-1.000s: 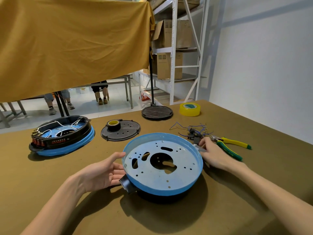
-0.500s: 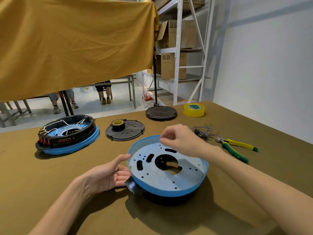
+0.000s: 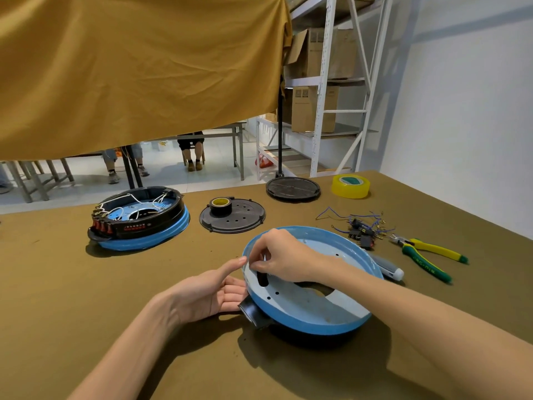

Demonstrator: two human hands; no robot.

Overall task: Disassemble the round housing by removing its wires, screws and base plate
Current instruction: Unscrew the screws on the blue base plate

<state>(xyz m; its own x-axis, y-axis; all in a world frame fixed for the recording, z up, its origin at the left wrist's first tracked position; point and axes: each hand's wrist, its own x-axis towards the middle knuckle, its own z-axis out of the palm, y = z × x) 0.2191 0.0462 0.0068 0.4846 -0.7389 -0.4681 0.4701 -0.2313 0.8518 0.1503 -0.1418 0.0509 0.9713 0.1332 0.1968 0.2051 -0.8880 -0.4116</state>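
Right in front of me on the worktop [image 3: 86, 327] sits the round housing [image 3: 310, 319], blue rim up and tilted slightly toward me, with its pale base plate [image 3: 305, 301] seated inside. My right hand [image 3: 284, 256] reaches across the plate to the far-left edge, fingers curled, thumb and forefinger pressed together as if pinching something small at the rim, likely a screw, though it is too small for me to see. My left hand [image 3: 212, 293] lies open against the housing's left side, fingers straight along the wall beside the black tab [image 3: 253, 311], thumb lifted toward the rim.

Risks from here, as I judge them: whatever I pinch is tiny and could slip out of my grip and drop through one of the plate's slots or the big centre hole. The housing is tilted, so a hard tug could rock or slide it if my left hand eases off. My right forearm lies over the plate and could drag on it as I pull back.

Off to the right lie the loose wires [image 3: 357, 223], a screwdriver [image 3: 388, 268] just beside the housing and the pliers [image 3: 429, 255]. A second housing [image 3: 138, 223] sits well apart on the left
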